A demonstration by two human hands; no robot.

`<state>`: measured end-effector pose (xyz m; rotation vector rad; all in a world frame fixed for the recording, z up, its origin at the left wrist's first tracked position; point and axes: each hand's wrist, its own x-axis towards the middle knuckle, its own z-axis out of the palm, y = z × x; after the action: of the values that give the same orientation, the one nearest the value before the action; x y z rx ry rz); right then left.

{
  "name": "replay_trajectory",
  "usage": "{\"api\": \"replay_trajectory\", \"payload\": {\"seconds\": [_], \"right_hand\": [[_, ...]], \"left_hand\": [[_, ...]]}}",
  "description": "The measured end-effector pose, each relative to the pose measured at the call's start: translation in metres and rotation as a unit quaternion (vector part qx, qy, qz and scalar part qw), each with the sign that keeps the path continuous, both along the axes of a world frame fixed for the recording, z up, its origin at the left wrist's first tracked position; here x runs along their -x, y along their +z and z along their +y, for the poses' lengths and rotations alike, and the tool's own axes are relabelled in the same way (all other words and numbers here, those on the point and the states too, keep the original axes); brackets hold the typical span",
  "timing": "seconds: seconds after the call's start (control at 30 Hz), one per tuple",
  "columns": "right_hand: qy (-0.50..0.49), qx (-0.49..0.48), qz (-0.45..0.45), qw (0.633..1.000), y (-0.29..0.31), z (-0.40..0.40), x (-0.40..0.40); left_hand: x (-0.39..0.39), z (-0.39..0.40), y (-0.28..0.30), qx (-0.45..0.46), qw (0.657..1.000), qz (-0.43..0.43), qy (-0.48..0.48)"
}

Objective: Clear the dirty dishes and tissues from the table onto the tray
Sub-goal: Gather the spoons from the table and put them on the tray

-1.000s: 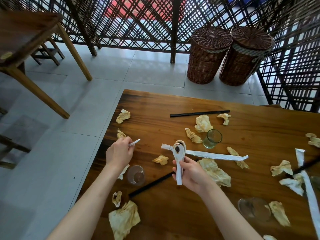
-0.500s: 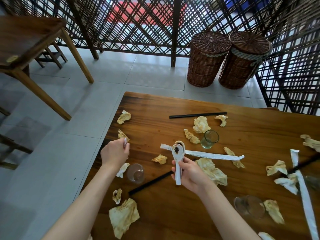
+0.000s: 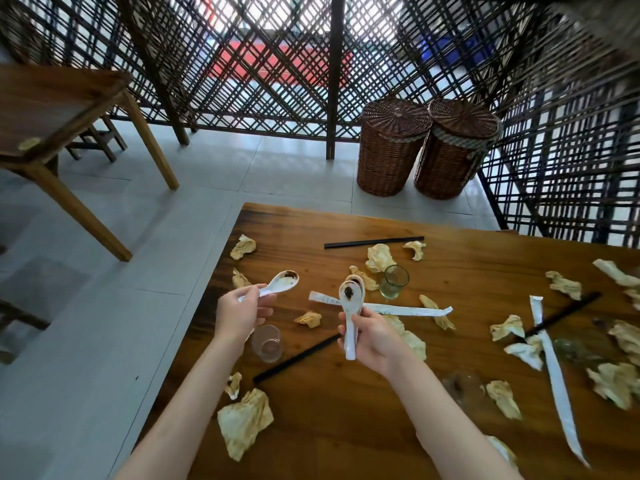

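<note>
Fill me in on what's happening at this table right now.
A person is clearing a messy wooden table. The left hand holds a dirty white spoon by its handle, lifted above the table. The right hand grips stacked spoons, also soiled. Crumpled tissues, black chopsticks, paper chopstick sleeves and small glasses lie scattered on the table. No tray is in view.

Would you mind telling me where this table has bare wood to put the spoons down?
The widest bare patch is the near middle of the table, between the large crumpled tissue and the right forearm. Another lies along the far edge beyond the far chopstick. The stretch around the green glass and the right side by the wrapper strip is crowded.
</note>
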<state>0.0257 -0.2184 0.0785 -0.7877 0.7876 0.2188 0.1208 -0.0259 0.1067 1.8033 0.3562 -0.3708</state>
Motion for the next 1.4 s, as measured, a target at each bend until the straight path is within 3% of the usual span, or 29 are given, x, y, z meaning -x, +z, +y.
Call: {"api": "replay_trajectory", "payload": {"seconds": [0.23,0.57,0.83,1.0,1.4], "right_hand": [[-0.066,0.002,0.000,0.998,0.026,0.004,0.036],[-0.137,0.021,-0.032,0.990,0.044,-0.012,0.113],[-0.193,0.019,-0.060,0.979,0.058,-0.035,0.179],[-0.233,-0.004,-0.095,0.968,0.066,-0.069,0.249],[-0.305,0.018,-0.098,0.947,0.071,-0.185,0.450]], "left_hand": [[0.057,-0.008,0.022,0.101,0.987,0.120,-0.045],[0.129,-0.033,0.036,0.135,0.958,0.180,-0.177],[0.207,-0.069,0.058,0.127,0.943,0.142,-0.274],[0.279,-0.112,0.062,0.072,0.934,0.111,-0.331],[0.476,-0.241,0.053,0.043,0.928,0.097,-0.357]]}}
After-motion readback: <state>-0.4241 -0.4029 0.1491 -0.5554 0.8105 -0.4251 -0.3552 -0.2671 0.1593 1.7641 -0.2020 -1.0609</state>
